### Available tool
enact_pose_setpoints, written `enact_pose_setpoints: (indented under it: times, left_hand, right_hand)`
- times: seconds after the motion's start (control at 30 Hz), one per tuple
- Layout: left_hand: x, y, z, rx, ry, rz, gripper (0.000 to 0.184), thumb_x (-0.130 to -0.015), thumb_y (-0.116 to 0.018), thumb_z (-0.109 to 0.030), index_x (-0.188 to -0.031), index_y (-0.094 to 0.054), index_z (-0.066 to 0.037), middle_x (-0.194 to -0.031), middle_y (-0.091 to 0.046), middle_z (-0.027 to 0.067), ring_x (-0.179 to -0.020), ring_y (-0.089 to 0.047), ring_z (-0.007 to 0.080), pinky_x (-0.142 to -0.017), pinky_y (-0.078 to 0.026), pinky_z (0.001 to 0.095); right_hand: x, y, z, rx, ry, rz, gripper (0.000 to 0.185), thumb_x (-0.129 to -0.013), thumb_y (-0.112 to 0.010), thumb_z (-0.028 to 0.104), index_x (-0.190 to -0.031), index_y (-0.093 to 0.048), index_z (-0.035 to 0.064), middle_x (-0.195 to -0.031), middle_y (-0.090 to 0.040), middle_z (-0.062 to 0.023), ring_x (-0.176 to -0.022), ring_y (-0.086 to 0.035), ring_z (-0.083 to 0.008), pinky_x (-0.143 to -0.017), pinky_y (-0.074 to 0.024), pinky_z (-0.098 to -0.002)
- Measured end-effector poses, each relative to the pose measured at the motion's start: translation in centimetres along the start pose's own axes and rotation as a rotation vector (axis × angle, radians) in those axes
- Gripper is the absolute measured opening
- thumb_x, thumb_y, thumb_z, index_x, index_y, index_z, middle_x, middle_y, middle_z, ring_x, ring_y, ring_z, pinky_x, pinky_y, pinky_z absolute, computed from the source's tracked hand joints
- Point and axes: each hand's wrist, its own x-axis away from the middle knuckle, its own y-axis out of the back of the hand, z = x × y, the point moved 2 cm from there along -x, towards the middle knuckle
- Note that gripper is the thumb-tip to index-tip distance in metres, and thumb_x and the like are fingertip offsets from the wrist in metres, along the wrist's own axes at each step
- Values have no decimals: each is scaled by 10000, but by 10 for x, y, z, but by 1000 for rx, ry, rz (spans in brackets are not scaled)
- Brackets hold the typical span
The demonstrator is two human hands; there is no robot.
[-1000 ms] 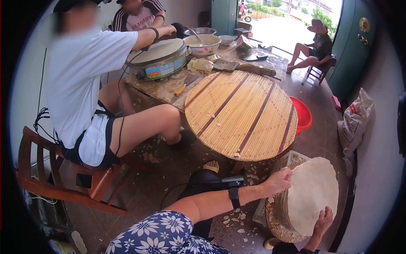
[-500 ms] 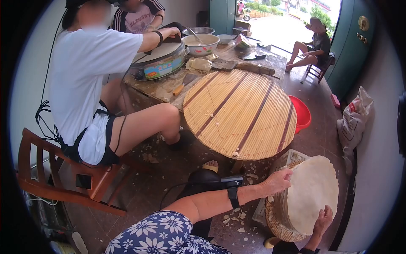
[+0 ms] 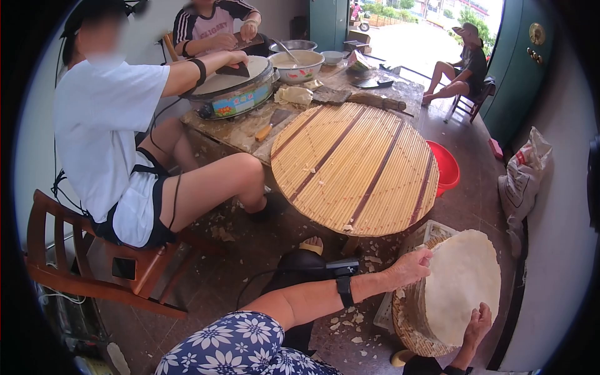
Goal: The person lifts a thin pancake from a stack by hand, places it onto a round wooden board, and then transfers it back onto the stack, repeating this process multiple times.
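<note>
On the left, a wooden chair [image 3: 65,256] carries a person in a white shirt [image 3: 106,100], whose hand holds a dark scraper [image 3: 234,69] over a round griddle [image 3: 234,103]. The griddle sits at the edge of the tabletop [image 3: 219,128], presumably so that those seated beside it can reach its surface. Just beside it is a flowered bowl [image 3: 299,73] with a ladle [image 3: 290,51] leaning in it, the handle tilted up over the rim, likely for easy taking.

A round slatted mat [image 3: 353,169] lies across the near corner, a few pale crumbs on it. Lower down, the wearer's left hand [image 3: 409,267] is at the left edge of a stack of thin round sheets [image 3: 462,281]; its fingers are bent and drawn together (whether they pinch the top sheet's rim, I cannot tell). The stack stands in a woven basket [image 3: 415,340] near the floor, probably kept low to be within reach.

The right hand [image 3: 478,325] rests at the opposite edge, fingers loosely bent and slightly apart, perhaps to steady the sheets between both hands. Farther right, a sack [image 3: 525,178] leans against the wall.
</note>
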Motion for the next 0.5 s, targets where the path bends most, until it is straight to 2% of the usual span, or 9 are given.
enact_pose_setpoints:
  times: [0.5]
  left_hand:
    - [0,1,-1,2,16,3,460,-825,-606,-57,-1254,-456,9,-891,-483,19,-705,-513,98,-592,-452,257]
  right_hand:
    - [-1,-2,-4,10,-10,8,302,-839,-573,12,-1137,-596,-30,-1036,-632,-167,-920,-618,-255,-822,-489,-347]
